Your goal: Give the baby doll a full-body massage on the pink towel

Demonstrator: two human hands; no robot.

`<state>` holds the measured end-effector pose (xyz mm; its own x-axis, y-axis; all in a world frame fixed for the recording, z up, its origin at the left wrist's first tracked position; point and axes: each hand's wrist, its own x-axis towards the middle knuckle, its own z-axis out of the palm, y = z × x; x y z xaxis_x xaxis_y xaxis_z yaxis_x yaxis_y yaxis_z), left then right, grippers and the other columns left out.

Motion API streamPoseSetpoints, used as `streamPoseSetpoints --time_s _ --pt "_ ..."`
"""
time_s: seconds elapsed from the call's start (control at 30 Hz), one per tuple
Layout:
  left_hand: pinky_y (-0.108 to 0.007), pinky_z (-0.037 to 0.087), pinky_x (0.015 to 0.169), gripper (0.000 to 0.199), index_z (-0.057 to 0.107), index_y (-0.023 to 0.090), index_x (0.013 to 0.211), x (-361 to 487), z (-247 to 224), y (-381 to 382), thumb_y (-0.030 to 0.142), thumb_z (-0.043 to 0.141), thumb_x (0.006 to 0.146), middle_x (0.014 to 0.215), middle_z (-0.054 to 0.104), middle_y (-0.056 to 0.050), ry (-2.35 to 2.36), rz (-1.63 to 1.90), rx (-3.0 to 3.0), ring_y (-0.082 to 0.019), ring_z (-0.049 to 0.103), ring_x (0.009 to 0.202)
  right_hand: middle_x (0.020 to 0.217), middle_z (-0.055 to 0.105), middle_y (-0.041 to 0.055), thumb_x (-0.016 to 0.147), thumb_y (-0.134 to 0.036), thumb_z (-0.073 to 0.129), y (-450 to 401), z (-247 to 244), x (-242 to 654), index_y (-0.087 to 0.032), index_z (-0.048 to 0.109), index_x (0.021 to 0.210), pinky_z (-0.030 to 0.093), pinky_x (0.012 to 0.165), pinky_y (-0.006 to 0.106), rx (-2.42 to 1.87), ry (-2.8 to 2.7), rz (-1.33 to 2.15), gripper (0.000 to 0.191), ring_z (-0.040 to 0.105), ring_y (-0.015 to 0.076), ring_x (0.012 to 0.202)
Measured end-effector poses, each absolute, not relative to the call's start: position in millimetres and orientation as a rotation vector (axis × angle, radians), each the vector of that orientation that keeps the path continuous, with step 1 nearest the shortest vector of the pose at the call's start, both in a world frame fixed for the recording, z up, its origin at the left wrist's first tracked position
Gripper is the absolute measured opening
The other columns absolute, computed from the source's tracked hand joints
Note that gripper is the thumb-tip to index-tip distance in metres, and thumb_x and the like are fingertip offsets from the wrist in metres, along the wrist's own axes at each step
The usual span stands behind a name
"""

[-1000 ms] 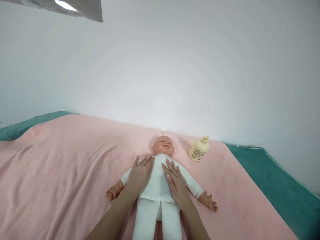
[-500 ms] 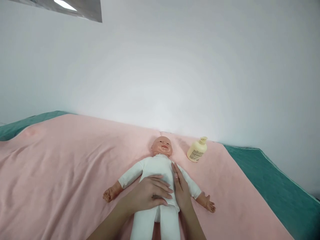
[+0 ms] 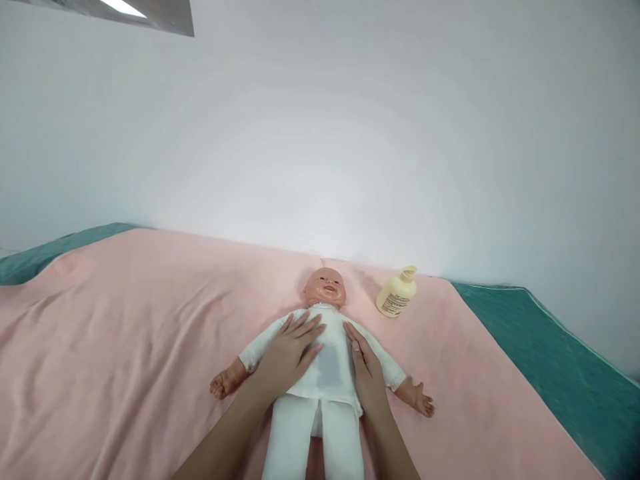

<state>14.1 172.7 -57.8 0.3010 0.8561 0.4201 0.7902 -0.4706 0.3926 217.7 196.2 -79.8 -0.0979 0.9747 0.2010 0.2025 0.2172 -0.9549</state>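
Note:
A baby doll [image 3: 330, 363] in white clothes lies face up, its head at the far end and its arms spread. My left hand [image 3: 289, 353] rests flat on the doll's chest at the left, fingers outstretched and pointing up and to the right. Along the doll's other side lies my right hand [image 3: 369, 367], its fingers extended against the edge of the chest, the thumb alongside them. Neither hand grasps anything. A greyish patch shows on the shirt front between the hands.
A pale yellow pump bottle [image 3: 397, 293] stands right of the doll's head. Beneath them spreads a wrinkled pink blanket [image 3: 150, 333], over a green cover [image 3: 550, 347] visible at both sides. A white wall [image 3: 320, 133] rises behind.
My left hand has moved from across the doll's belly up and left to its chest, uncovering the greyish patch. My right hand stays at the doll's side.

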Motion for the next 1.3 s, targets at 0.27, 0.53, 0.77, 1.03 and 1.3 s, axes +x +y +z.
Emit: streamPoseSetpoints --time_s 0.27,0.53,0.77,1.03,1.3 --pt "-0.049 0.028 0.113 0.043 0.053 0.021 0.133 -3 -80 183 0.021 0.030 0.096 0.135 0.057 -0.005 1.983 0.954 2.369 -0.023 0.049 0.128 0.139 0.053 0.0026 0.095 -0.049 0.044 180 -61 216 -0.028 0.058 0.130 0.018 0.118 0.052 -0.992 -1.708 0.952 0.043 0.037 0.0252 0.138" --pt "-0.049 0.033 0.110 0.046 0.053 0.020 0.132 -13 -90 188 0.014 0.031 0.092 0.132 0.060 -0.007 2.043 0.842 2.403 -0.026 0.050 0.128 0.126 0.063 -0.0048 0.097 -0.036 0.047 159 -23 196 -0.038 0.065 0.118 0.019 0.117 0.053 -0.695 -2.311 0.982 0.028 0.045 0.0246 0.132" --pt "-0.049 0.031 0.112 0.044 0.053 0.019 0.132 -9 -87 187 0.016 0.030 0.094 0.131 0.060 -0.007 2.060 0.862 2.388 -0.024 0.051 0.127 0.149 0.037 -0.0019 0.096 -0.042 0.046 186 -45 200 -0.037 0.040 0.140 0.009 0.117 0.058 -0.976 -2.202 0.760 0.045 0.022 0.0244 0.144" --pt "-0.048 0.029 0.114 0.042 0.055 0.017 0.130 -3 -76 182 0.017 0.032 0.094 0.132 0.059 -0.008 1.939 1.046 2.288 -0.022 0.050 0.128 0.151 0.035 0.0017 0.097 -0.050 0.040 196 -77 213 -0.029 0.036 0.145 0.015 0.118 0.052 -1.144 -1.875 0.815 0.052 0.024 0.0226 0.143" --pt "-0.045 0.029 0.115 0.033 0.062 0.025 0.124 16 -46 164 0.033 0.049 0.094 0.130 0.061 -0.004 1.180 1.036 2.324 -0.020 0.048 0.130 0.148 0.040 0.0028 0.095 -0.052 0.041 192 -78 218 -0.025 0.044 0.141 0.021 0.118 0.050 -1.137 -1.736 0.890 0.053 0.033 0.0237 0.140"
